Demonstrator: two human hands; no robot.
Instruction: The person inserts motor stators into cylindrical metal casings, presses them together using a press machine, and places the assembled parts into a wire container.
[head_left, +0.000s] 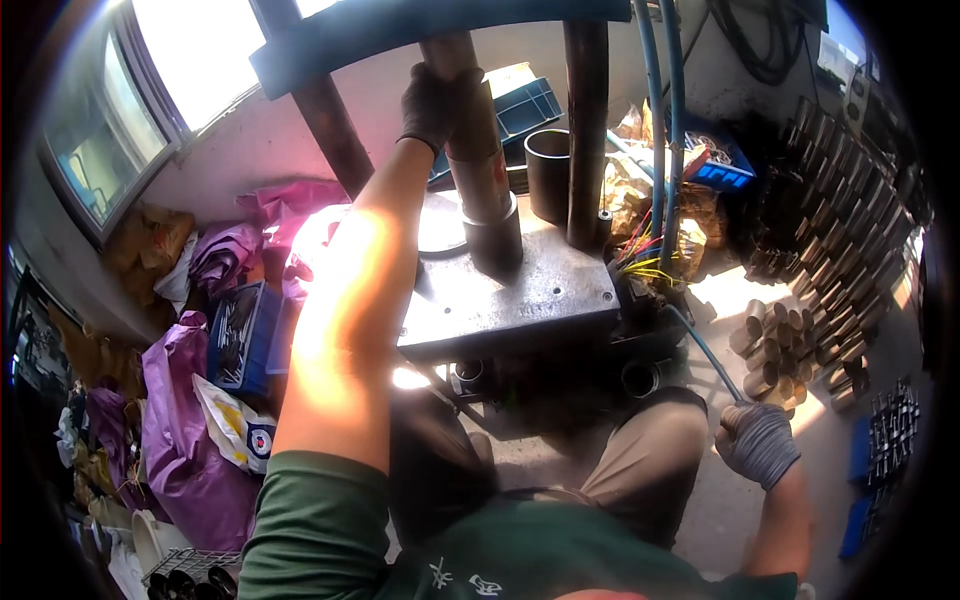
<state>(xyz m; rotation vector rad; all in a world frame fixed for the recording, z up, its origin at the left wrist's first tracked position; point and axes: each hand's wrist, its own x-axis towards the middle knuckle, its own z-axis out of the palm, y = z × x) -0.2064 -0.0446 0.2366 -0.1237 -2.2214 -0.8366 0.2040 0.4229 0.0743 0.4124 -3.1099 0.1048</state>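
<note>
In a dark glove, my left hand (440, 108) is raised and wrapped round the upper part of an upright metal cylinder (480, 185) beneath the blue crossbeam (440, 35) of a press. The cylinder's lower end meets a darker metal sleeve (494, 245), which stands on the thick steel plate (545, 295) of the press. Low on the right, my right hand (757, 443), in a grey glove, is closed round the end of a thin blue-grey lever (708, 352). The lever slants up toward the press's right side. My left fingers are partly hidden behind the cylinder.
A wide metal tube (548, 175) stands behind the plate, beside a dark press column (587, 130). Colored wires (648, 262) hang near the plate's right corner. Stacked metal tubes (850, 240) fill the right side. Purple sacks (185, 420) and a blue crate (243, 340) lie left.
</note>
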